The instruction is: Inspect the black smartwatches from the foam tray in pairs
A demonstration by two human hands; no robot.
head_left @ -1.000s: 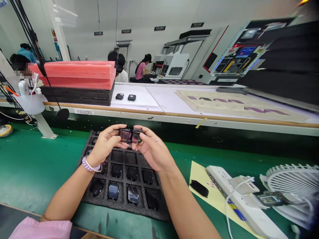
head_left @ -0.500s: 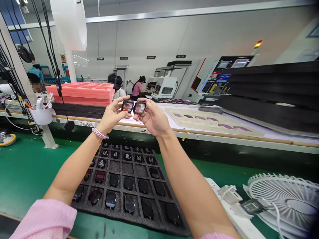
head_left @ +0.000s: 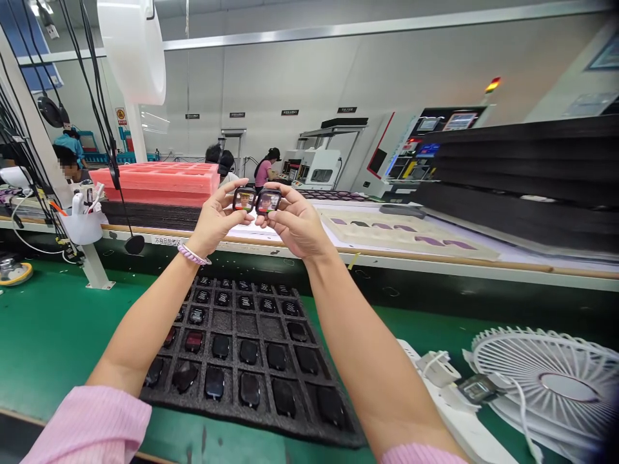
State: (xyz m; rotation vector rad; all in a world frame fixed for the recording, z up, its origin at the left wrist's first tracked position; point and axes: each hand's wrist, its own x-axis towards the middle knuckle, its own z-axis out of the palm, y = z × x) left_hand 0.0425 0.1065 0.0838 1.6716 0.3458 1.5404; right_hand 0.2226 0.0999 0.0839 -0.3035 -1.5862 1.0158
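Note:
My left hand pinches a square black watch case by its edges, its lit screen turned to me. Beside it my right hand grips a second watch case, also with a lit screen. Both are held up side by side at the height of the shelf. Under my forearms lies a black foam tray on the green bench. Most of its pockets hold dark watch cases, while several in the middle row hold nothing.
A white fan and a power strip lie to the right. On the shelf sit pink foam trays, a cream tray with purple pieces, and stacked black trays. A pen cup and hanging cables are on the left.
The view has shifted slightly. Both watch cases stay up and side by side, and their screens now show a clearer picture. My right thumb has come onto the front of its watch case.

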